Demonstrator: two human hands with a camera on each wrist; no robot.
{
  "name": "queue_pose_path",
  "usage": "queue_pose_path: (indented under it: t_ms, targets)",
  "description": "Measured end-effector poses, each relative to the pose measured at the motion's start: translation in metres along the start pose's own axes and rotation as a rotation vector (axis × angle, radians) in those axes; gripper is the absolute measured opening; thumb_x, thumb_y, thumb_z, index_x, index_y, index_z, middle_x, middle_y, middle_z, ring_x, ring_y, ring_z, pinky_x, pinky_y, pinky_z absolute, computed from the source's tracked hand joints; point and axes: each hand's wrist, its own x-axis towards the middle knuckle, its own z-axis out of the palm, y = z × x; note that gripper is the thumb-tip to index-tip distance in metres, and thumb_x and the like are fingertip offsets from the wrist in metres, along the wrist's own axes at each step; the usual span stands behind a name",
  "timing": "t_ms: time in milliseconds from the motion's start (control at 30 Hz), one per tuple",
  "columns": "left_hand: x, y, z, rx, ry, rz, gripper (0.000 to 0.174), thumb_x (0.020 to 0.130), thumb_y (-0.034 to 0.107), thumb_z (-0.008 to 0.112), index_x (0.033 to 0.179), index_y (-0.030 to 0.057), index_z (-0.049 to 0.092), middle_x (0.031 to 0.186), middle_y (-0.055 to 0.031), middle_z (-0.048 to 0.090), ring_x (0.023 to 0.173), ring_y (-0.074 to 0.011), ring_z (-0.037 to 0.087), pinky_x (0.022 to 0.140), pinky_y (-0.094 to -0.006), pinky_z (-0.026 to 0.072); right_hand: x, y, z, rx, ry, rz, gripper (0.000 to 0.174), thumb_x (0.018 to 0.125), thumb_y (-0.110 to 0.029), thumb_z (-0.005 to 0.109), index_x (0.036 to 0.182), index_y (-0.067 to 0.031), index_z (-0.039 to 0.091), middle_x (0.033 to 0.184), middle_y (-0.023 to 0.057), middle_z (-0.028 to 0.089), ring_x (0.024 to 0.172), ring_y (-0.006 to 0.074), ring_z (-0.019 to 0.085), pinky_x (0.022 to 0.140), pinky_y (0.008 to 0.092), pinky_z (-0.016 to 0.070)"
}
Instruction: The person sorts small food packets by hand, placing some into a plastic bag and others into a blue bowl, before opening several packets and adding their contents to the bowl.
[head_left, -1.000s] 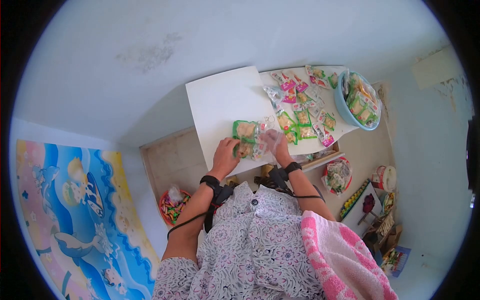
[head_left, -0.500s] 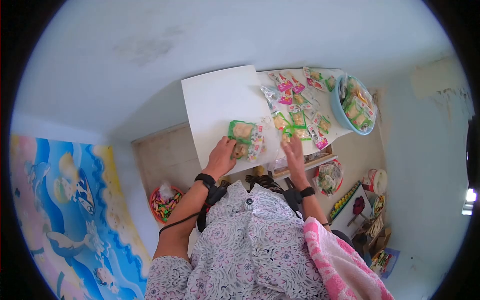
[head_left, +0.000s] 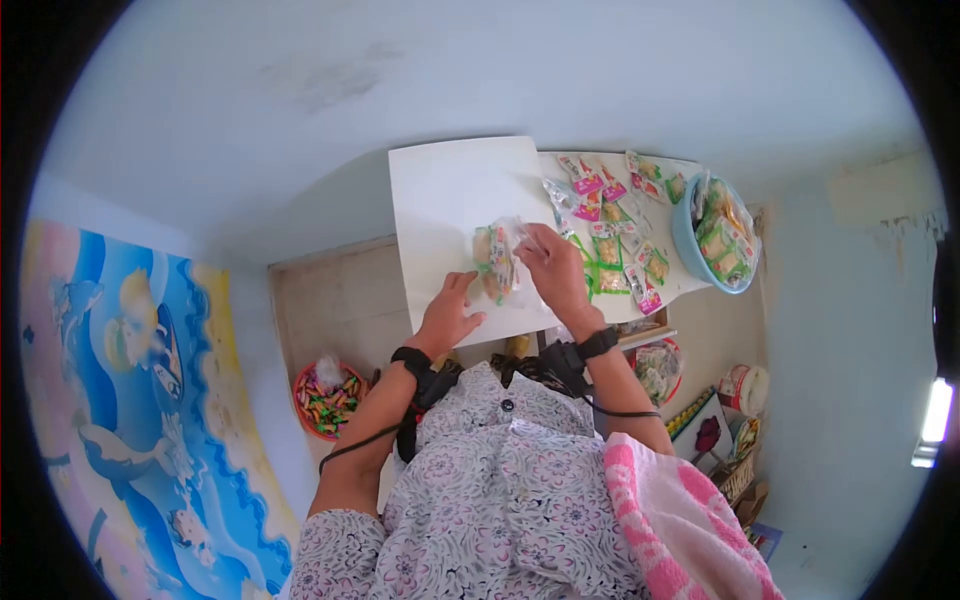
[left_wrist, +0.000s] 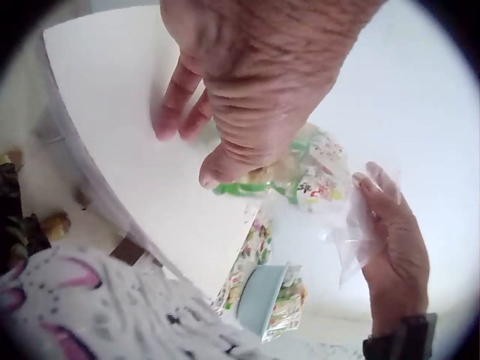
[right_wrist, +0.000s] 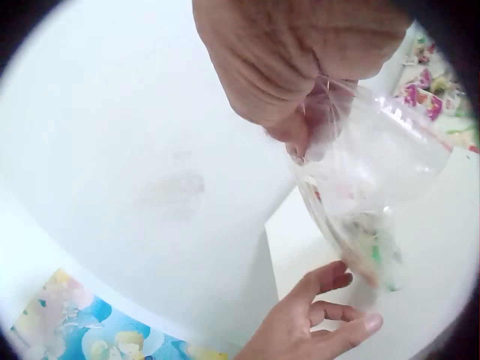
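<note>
My right hand pinches the top of a clear plastic bag and holds it up over the white tabletop. Inside the bag show snack packets with green edges and pale food, standing on their side. My left hand is close by the bag's near-left side, fingers spread and thumb apart. In the right wrist view, its fingertips come right at the lower part of the bag. Seen from the left wrist, the thumb overlaps the packets' green edge.
Several loose snack packets, green or pink, lie across the right part of the table. A light blue basin full of packets stands at the far right. On the floor are a red basket of colourful wrapped pieces and another red-rimmed container.
My right hand went to the right of the bag, then came back and now grips its top. The packets turned from lying flat to standing on edge. My left fingers have spread from them.
</note>
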Motion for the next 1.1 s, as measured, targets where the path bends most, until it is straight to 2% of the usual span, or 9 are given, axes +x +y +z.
queue_pose_path:
  t_ms: [167,333,533,633,767,867,933,1067,1100]
  targets:
    - [-0.011,0.002,-0.022,0.048,0.218,0.018,0.061,0.074,0.011,0.078,0.127,0.0045,0.050,0.117,-0.0128,0.052,0.094,-0.0275,0.062,0.080,-0.0417,0.0532,0.020,-0.049,-0.021,-0.132,-0.177,-0.177,0.042,0.085,0.001,0.065,0.124,-0.0119,0.065,0.105,0.0124,0.070,0.086,0.0229,0.067,0.077,0.0321,0.0529]
    - [-0.013,0.022,-0.042,0.206,0.390,0.152,0.087,0.071,0.011,0.081,0.146,0.0053,0.036,0.132,-0.0170,0.052,0.120,-0.0344,0.053,0.102,-0.0427,0.0455,0.025,-0.041,-0.028,-0.243,-0.312,-0.316,0.043,0.085,0.002,0.064,0.123,-0.0178,0.067,0.094,0.0094,0.066,0.079,0.0254,0.064,0.072,0.0359,0.0534]
    - [0.000,0.023,-0.035,0.077,0.219,0.163,0.100,0.068,0.015,0.084,0.151,0.0087,0.030,0.148,-0.0190,0.043,0.136,-0.0353,0.042,0.112,-0.0417,0.0382,0.018,-0.047,-0.017,-0.126,-0.326,-0.364,0.042,0.086,0.000,0.065,0.122,-0.0200,0.068,0.088,0.0080,0.063,0.080,0.0245,0.065,0.071,0.0358,0.0536]
    - [0.011,0.015,-0.029,0.099,0.191,0.229,0.095,0.067,0.014,0.083,0.149,0.0093,0.034,0.147,-0.0181,0.044,0.136,-0.0343,0.043,0.112,-0.0428,0.0382,0.017,-0.053,-0.020,-0.118,-0.318,-0.374,0.041,0.086,0.001,0.064,0.122,-0.0183,0.067,0.089,0.0071,0.063,0.085,0.0241,0.066,0.073,0.0350,0.0543]
    - [0.021,-0.001,-0.016,-0.063,0.162,0.141,0.080,0.067,0.011,0.083,0.138,0.0064,0.047,0.130,-0.0155,0.059,0.121,-0.0307,0.057,0.104,-0.0391,0.0462,0.012,-0.041,-0.014,-0.047,-0.276,-0.347,0.041,0.083,0.001,0.067,0.122,-0.0141,0.067,0.099,0.0083,0.067,0.095,0.0255,0.065,0.080,0.0328,0.0543]
    - [0.032,-0.019,-0.009,-0.262,0.182,0.033,0.065,0.070,0.010,0.082,0.129,0.0028,0.055,0.115,-0.0132,0.068,0.107,-0.0260,0.065,0.095,-0.0354,0.0517,0.007,-0.039,-0.019,-0.131,0.085,-0.440,0.043,0.083,0.000,0.070,0.124,-0.0126,0.065,0.112,0.0088,0.068,0.104,0.0233,0.064,0.085,0.0319,0.0541]
    - [0.035,-0.022,-0.010,-0.226,0.242,0.024,0.055,0.074,0.009,0.080,0.123,0.0002,0.059,0.108,-0.0112,0.070,0.099,-0.0218,0.068,0.089,-0.0330,0.0538,0.005,-0.017,-0.019,0.067,0.144,-0.228,0.044,0.083,-0.002,0.071,0.126,-0.0092,0.063,0.118,0.0087,0.067,0.109,0.0210,0.063,0.089,0.0332,0.0538]
    - [0.037,-0.020,-0.018,-0.727,0.231,-0.094,0.041,0.082,0.009,0.075,0.119,-0.0024,0.061,0.111,-0.0101,0.069,0.098,-0.0171,0.066,0.086,-0.0311,0.0545,-0.005,0.024,-0.021,0.279,0.054,0.156,0.044,0.084,-0.007,0.074,0.126,-0.0028,0.061,0.124,0.0079,0.066,0.119,0.0183,0.059,0.096,0.0363,0.0519]
    - [0.031,-0.005,-0.027,-0.770,0.214,-0.120,0.040,0.083,0.009,0.075,0.119,-0.0026,0.061,0.110,-0.0096,0.069,0.097,-0.0164,0.066,0.085,-0.0304,0.0545,-0.010,0.037,-0.017,0.289,0.019,0.160,0.053,0.083,-0.019,0.079,0.129,-0.0034,0.058,0.126,0.0119,0.064,0.120,0.0219,0.058,0.097,0.0382,0.0495]
